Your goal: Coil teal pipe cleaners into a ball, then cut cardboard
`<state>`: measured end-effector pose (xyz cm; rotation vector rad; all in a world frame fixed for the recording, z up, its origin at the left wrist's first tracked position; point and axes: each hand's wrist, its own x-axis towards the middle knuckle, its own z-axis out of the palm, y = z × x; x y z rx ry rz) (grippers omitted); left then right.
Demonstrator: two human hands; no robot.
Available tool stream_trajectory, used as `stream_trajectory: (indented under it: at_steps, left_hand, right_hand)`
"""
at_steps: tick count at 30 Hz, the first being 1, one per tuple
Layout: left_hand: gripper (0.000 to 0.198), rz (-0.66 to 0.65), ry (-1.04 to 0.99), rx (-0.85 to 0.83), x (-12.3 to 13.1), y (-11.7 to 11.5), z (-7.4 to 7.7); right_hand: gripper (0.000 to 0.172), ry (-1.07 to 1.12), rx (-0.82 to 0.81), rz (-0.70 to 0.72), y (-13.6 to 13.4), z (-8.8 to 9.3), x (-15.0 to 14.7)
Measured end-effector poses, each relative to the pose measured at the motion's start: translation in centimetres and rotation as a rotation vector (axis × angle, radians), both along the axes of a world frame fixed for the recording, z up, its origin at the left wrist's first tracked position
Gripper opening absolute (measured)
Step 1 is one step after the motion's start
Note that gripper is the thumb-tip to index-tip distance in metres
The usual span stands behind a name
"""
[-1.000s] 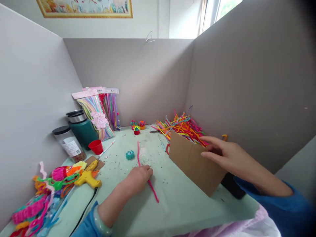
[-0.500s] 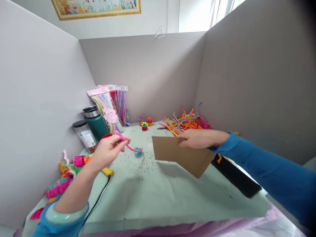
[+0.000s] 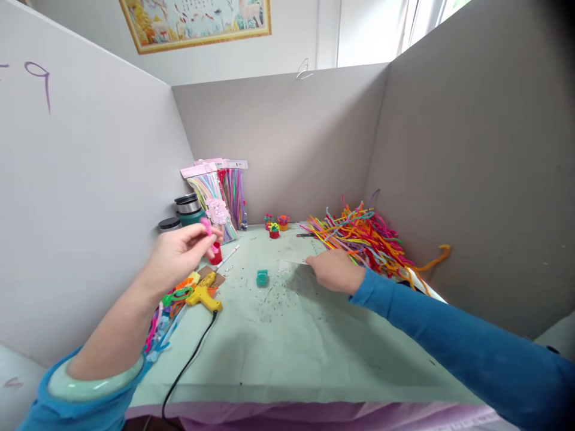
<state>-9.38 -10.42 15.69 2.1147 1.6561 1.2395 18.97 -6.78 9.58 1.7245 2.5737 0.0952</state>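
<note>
My left hand (image 3: 182,248) is raised over the table's left side, its fingers pinched on a pink pipe cleaner (image 3: 206,225). Just behind those fingers stands a small red cup-shaped piece (image 3: 217,257). To the right, my right hand (image 3: 336,271) is closed, with a thin pale edge (image 3: 294,261) sticking out left of its fingertips. This looks like the cardboard turned edge-on; its face is hidden. Between both hands, a small teal fuzzy piece (image 3: 262,278) sits on the tablecloth, apart from either hand.
A yellow glue gun (image 3: 204,294) with a black cord lies at left beside colourful fuzzy pieces (image 3: 157,326). A heap of pipe cleaners (image 3: 363,233) spreads at right. Small finished pots (image 3: 274,231), packets (image 3: 211,191) and a green bottle (image 3: 189,208) stand behind. Dark specks (image 3: 272,305) dot the cloth.
My right hand has moved left and lower, and the cardboard's broad brown face no longer shows. My left hand has drawn slightly left and up with the pink pipe cleaner. The view has shifted.
</note>
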Motion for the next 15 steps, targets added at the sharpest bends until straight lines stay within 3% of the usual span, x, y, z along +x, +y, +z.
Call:
stream_trajectory:
  at_steps: [3,6,10,13,15]
  left_hand:
    - [0.025,0.02,0.39,-0.214,1.6,2.4,-3.0]
    - [0.018,0.048,0.519,-0.303,4.4,5.3,-7.2]
    - [0.032,0.1,0.613,-0.408,8.0,8.1,-11.4]
    - [0.032,0.095,0.655,-0.453,8.6,8.7,-12.3]
    - [0.032,0.113,0.665,-0.447,7.7,8.8,-11.3]
  right_hand:
    - [0.03,0.007,0.027,-0.004,-1.2,1.4,-0.2]
    - [0.027,0.036,0.032,-0.029,-1.7,2.9,0.3]
    - [0.024,0.081,-0.019,-0.054,-0.9,3.5,1.3]
    - [0.017,0.15,-0.064,-0.05,0.3,3.2,2.0]
    - [0.013,0.231,-0.074,-0.037,0.8,3.1,2.1]
